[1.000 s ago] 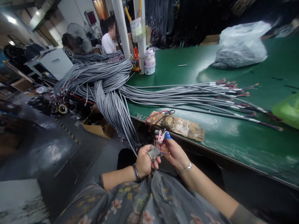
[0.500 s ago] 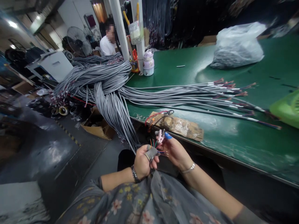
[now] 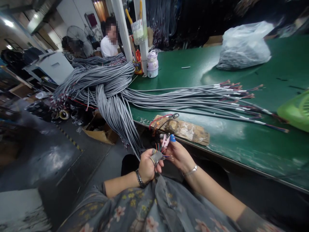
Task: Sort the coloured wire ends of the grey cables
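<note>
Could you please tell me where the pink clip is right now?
In the head view, the pink clip is in the right hand, just left of its blue-tipped thumb, below the wooden board.

A long green table [image 3: 183, 58] has two white posts [image 3: 123, 30] rising by its far left part. Beyond the table's left end is a pale wall [image 3: 70, 13] bearing a maroon box [image 3: 90, 19], with a caged fan [image 3: 77, 36] in front and something orange-brown [image 3: 100, 10], too blurred to identify, alongside. Farther left of the table, a lamp [image 3: 8, 23] glows high up near a pale duct [image 3: 40, 19]. Left of the table, dark floor [image 3: 48, 161] shines beside yellow-and-black striped tape [image 3: 69, 138]; behind the table it is mostly dark
</note>
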Demonstrator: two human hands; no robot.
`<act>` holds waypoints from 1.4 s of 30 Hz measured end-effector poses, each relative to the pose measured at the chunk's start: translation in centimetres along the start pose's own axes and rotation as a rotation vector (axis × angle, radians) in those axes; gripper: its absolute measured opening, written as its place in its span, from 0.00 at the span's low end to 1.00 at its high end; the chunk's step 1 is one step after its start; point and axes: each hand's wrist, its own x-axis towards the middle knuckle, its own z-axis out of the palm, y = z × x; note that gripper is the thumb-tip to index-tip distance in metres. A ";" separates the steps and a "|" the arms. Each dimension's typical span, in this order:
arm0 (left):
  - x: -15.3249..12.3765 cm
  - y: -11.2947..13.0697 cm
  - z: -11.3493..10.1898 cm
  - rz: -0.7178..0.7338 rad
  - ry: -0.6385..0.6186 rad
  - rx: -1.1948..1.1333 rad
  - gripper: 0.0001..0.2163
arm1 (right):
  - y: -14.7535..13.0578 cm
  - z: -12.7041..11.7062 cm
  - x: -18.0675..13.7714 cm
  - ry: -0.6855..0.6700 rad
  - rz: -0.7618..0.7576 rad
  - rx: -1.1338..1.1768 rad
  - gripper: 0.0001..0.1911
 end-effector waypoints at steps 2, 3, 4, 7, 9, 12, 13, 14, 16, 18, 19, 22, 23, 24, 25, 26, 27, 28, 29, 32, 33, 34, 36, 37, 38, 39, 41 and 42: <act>0.0 0.0 0.0 0.004 0.000 0.007 0.20 | 0.1 0.0 -0.1 0.008 0.001 0.012 0.15; 0.0 -0.1 -0.1 0.008 0.001 0.008 0.20 | 0.1 0.0 -0.2 0.006 0.000 0.013 0.14; 0.0 -0.1 -0.1 0.014 0.004 0.007 0.20 | 0.1 0.0 -0.2 -0.002 0.002 0.011 0.14; -0.1 -0.4 -0.4 0.032 0.007 -0.011 0.20 | 0.2 0.0 -0.4 -0.030 0.026 0.007 0.16; -0.3 -0.6 -0.7 0.044 -0.007 -0.017 0.20 | 0.2 0.0 -0.5 -0.031 0.044 0.014 0.17; -0.5 -0.9 -1.3 0.095 -0.017 0.001 0.20 | 0.1 0.1 -0.5 -0.012 0.038 0.017 0.16; -0.5 -0.9 -1.4 0.125 -0.013 0.014 0.20 | 0.1 0.2 -0.6 -0.007 0.025 0.012 0.16; -0.5 -0.8 -1.5 0.160 -0.007 0.034 0.19 | 0.1 0.2 -0.6 -0.005 0.009 0.003 0.17; -0.5 -0.6 -1.6 0.235 0.004 0.097 0.19 | 0.1 0.3 -0.7 -0.005 -0.022 -0.017 0.19; -0.4 -0.2 -1.6 0.293 0.017 0.184 0.18 | 0.1 0.4 -0.8 -0.005 -0.038 -0.038 0.19; -0.4 -0.1 -1.6 0.315 0.021 0.230 0.18 | 0.0 0.4 -0.8 -0.005 -0.047 -0.050 0.18; -0.1 -0.1 -1.7 0.372 0.013 0.359 0.16 | 0.0 0.5 -0.9 0.001 -0.079 -0.077 0.16; 0.0 -0.2 -1.9 0.396 0.009 0.396 0.15 | 0.0 0.5 -1.0 0.006 -0.090 -0.088 0.16; 0.1 -0.3 -2.0 0.420 0.006 0.430 0.14 | 0.0 0.5 -1.0 0.015 -0.106 -0.105 0.17; 0.2 -0.4 -2.1 0.442 0.008 0.456 0.13 | 0.0 0.4 -1.0 0.033 -0.137 -0.131 0.18; 0.3 -0.4 -2.2 0.460 0.015 0.477 0.12 | 0.1 0.3 -1.0 0.064 -0.185 -0.171 0.18; 0.3 -0.4 -2.3 0.473 0.023 0.491 0.11 | 0.2 0.2 -1.0 0.102 -0.246 -0.224 0.19; 0.3 -0.3 -2.3 0.484 0.033 0.502 0.11 | 0.2 0.1 -1.0 0.138 -0.306 -0.284 0.19; 0.3 -0.2 -2.3 0.492 0.041 0.510 0.10 | 0.3 0.0 -1.0 0.163 -0.352 -0.337 0.20; 0.1 0.5 -2.0 0.533 0.044 0.529 0.10 | 0.4 0.0 -0.7 0.119 -0.308 -0.346 0.23; 0.1 0.7 -1.9 0.549 0.041 0.534 0.09 | 0.4 0.1 -0.6 0.081 -0.245 -0.298 0.23; 0.1 0.9 -1.8 0.564 0.039 0.540 0.10 | 0.3 0.3 -0.5 0.051 -0.182 -0.239 0.22; 0.1 0.9 -1.8 0.589 0.035 0.559 0.09 | 0.2 0.5 -0.3 0.026 -0.085 -0.137 0.20; 0.1 0.9 -1.8 0.600 0.032 0.571 0.09 | 0.2 0.6 -0.2 0.033 -0.064 -0.102 0.19; 0.2 0.8 -1.8 0.609 0.028 0.584 0.09 | 0.1 0.7 -0.1 0.045 -0.058 -0.077 0.19; 0.2 0.7 -1.9 0.613 0.025 0.594 0.08 | 0.1 0.7 0.0 0.055 -0.061 -0.062 0.19; 0.3 0.5 -2.0 0.608 0.025 0.601 0.08 | 0.2 0.6 0.1 0.066 -0.075 -0.051 0.18; 0.3 0.5 -2.0 0.600 0.026 0.599 0.08 | 0.2 0.6 0.1 0.068 -0.081 -0.051 0.17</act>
